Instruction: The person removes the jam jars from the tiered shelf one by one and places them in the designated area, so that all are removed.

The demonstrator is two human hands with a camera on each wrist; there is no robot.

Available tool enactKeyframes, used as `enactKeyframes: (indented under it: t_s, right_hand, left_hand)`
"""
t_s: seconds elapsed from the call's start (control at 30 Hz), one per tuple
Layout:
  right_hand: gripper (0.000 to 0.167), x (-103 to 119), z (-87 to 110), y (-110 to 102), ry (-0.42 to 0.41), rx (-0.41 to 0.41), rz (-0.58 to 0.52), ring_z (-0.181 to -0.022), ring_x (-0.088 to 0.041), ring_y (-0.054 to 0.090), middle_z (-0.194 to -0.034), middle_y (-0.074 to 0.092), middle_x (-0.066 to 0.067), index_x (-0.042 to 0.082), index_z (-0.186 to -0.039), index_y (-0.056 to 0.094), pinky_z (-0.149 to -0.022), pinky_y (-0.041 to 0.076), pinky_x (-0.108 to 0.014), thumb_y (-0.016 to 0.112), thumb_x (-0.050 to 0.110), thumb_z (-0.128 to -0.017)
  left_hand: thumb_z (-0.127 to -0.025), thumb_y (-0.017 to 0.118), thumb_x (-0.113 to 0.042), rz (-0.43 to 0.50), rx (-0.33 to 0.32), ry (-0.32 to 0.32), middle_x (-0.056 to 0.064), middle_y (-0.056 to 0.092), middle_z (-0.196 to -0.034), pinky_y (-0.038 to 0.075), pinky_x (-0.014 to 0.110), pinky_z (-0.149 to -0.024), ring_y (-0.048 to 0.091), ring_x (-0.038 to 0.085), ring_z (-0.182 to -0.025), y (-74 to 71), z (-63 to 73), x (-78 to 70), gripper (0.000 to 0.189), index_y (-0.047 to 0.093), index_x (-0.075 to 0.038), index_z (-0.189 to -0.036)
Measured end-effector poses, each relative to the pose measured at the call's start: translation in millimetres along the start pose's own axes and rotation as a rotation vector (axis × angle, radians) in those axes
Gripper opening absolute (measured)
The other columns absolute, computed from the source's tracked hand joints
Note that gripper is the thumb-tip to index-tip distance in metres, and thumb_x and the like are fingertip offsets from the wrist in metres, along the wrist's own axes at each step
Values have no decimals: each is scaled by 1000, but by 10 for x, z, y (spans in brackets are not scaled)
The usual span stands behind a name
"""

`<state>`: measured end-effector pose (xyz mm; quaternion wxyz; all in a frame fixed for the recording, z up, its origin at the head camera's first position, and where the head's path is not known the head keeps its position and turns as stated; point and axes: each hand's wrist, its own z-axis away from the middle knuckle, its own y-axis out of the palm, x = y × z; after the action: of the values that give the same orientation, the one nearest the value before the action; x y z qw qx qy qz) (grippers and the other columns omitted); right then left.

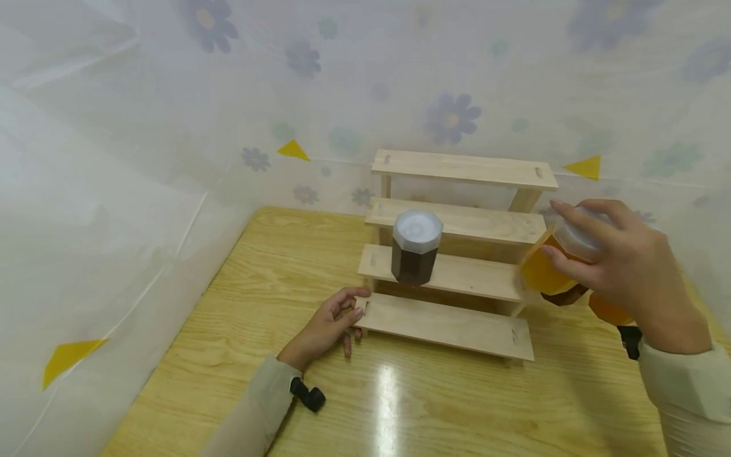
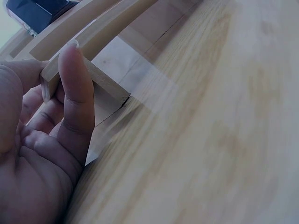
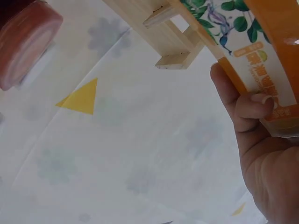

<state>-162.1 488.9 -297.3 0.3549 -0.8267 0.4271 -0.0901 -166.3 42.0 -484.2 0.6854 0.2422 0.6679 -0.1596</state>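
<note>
A stepped wooden rack (image 1: pixel 457 327) stands on the table. At the left end of its lowest shelf, my left hand (image 1: pixel 325 324) pinches the plank (image 2: pixel 51 70) between thumb and fingers. On the second shelf from the bottom sits a dark jar (image 1: pixel 414 261) with a clear, whitish lid. My right hand (image 1: pixel 642 266) grips an orange jar (image 1: pixel 539 270) near its lid, tilted beside the rack's right end. Leaves and printed characters show on its label (image 3: pixel 254 60) in the right wrist view.
Beyond the orange jar, a dark brown object (image 1: pixel 565 296) and another orange one (image 1: pixel 608 309) are partly hidden by the right hand. A reddish jar (image 3: pixel 30 44) shows in the right wrist view. A flowered plastic sheet (image 1: pixel 365 76) rises behind the wood-grain table (image 1: pixel 240 298).
</note>
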Motion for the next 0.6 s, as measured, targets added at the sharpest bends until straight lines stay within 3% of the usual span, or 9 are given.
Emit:
enactKeyframes:
  t_s: [0.2, 0.4, 0.6]
  right_hand:
    - [71, -9, 88, -81, 51, 8, 17, -69, -43, 59, -106, 60, -32, 8, -139, 66, -42, 50, -58, 42, 65, -104]
    - [73, -17, 203, -122, 49, 32, 42, -66, -40, 58, -103, 60, -30, 9, -139, 66, -39, 47, -55, 39, 67, -104]
    - [79, -96, 404, -195, 87, 71, 72, -89, -45, 58, -108, 59, -31, 2, -132, 67, -48, 50, -61, 34, 68, -105]
  left_hand:
    - [-110, 53, -13, -3, -1, 7, 11, 49, -99, 58, 31, -43, 66, 21, -72, -13, 1, 13, 41, 46, -6, -150]
    - [-110, 53, -13, -10, -3, 5, 11, 49, -100, 58, 31, -43, 66, 22, -72, -9, -3, 9, 41, 46, -7, -150]
    - [-110, 53, -14, -15, -2, 1, 12, 50, -100, 58, 32, -43, 66, 24, -73, -5, -16, 1, 41, 47, -9, -150]
